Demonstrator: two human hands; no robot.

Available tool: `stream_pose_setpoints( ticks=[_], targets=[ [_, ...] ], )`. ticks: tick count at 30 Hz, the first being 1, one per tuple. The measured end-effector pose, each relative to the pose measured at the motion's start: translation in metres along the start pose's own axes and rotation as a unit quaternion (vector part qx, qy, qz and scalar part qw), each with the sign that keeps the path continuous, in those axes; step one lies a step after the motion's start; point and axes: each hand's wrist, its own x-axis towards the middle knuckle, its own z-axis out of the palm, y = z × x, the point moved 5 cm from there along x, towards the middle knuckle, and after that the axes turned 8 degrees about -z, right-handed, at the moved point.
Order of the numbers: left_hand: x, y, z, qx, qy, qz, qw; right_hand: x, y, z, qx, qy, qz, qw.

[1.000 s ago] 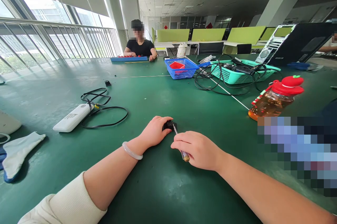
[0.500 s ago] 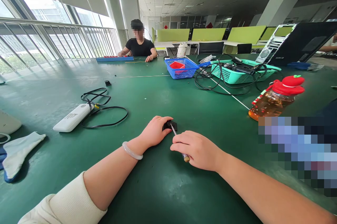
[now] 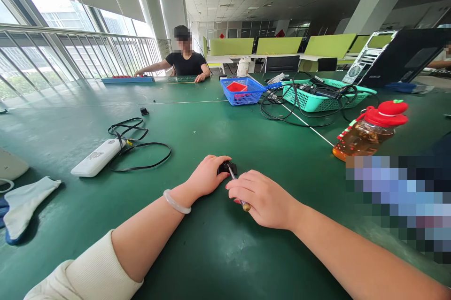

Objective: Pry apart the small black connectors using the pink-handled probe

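On the green table, my left hand point(image 3: 207, 174) grips a small black part point(image 3: 231, 167) between thumb and fingers; its exact kind is too small to make out. My right hand point(image 3: 264, 199) is closed round the handle of a screwdriver point(image 3: 232, 174). The metal shaft points up and to the left, and its tip meets the top of the black part. The rounded, brownish handle end point(image 3: 246, 207) sticks out below my right fingers. The exact point of contact is too small to see clearly.
A white power bank point(image 3: 97, 158) with a black cable lies left. A blue basket point(image 3: 243, 97) and a teal basket point(image 3: 317, 104) with cables stand ahead. A red-lidded bottle point(image 3: 369, 133) is at right. A glove point(image 3: 30, 206) lies far left. A person point(image 3: 188, 63) sits opposite.
My right fingers have shifted slightly on the screwdriver, and its handle end has moved a little up and left. My left hand stays put. Across the table, the person has slid a blue tray leftward.
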Motion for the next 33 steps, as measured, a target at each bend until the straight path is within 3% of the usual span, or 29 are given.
stream_pose_setpoints(
  ticks=[14, 24, 29, 33],
  targets=[
    [0.0, 0.0, -0.001, -0.003, 0.004, 0.0, 1.0, -0.002, -0.001, 0.002, -0.064, -0.013, -0.019, 0.998],
    [0.0, -0.004, 0.002, -0.004, 0.002, -0.007, 1.0, -0.002, 0.002, -0.015, -0.044, 0.096, 0.016, 0.994],
    [0.0, 0.0, 0.0, 0.0, -0.004, -0.008, 1.0, 0.0, -0.004, -0.01, -0.001, 0.058, -0.021, 0.998],
    [-0.001, -0.001, 0.0, 0.0, 0.0, -0.008, 1.0, 0.0, -0.003, -0.008, -0.002, 0.046, -0.014, 0.999]
  ],
)
